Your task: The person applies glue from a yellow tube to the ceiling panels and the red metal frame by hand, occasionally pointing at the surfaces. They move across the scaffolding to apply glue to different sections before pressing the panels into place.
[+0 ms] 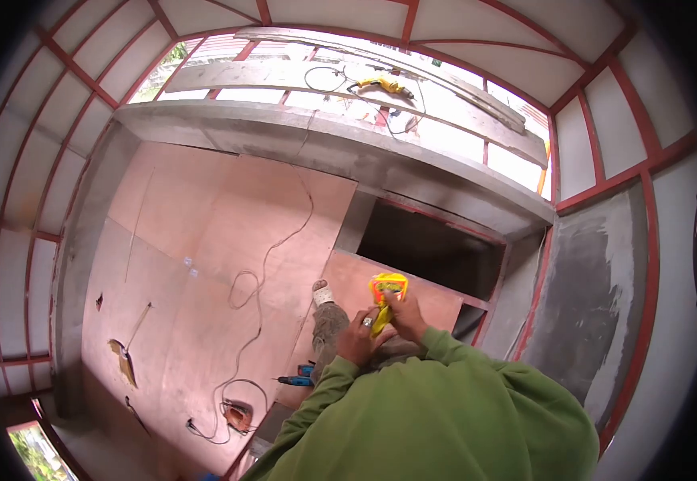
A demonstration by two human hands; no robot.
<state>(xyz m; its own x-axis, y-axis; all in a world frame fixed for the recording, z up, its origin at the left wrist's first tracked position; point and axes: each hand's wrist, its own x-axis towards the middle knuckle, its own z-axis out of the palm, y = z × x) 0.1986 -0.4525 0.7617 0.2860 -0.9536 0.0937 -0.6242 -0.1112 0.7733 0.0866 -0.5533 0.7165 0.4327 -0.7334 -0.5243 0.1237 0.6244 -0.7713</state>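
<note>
A crinkled yellow packet [387,287] with a red printed patch is held up in front of my body; I cannot make out what is in it. My left hand [356,338], with a ring on one finger, is closed around its lower end. Fingers of my right hand [407,316] grip its side just below the printed part. Both hands are close together over my lap. A blue power drill [296,380] lies on the boards left of my leg.
Plywood panels [196,208] make up the floor, with a dark rectangular opening [433,244] ahead to the right. A long cable [264,272] snakes across the boards. On the far ledge plank lies a yellow power tool [382,85]. A brown piece [122,362] lies at left.
</note>
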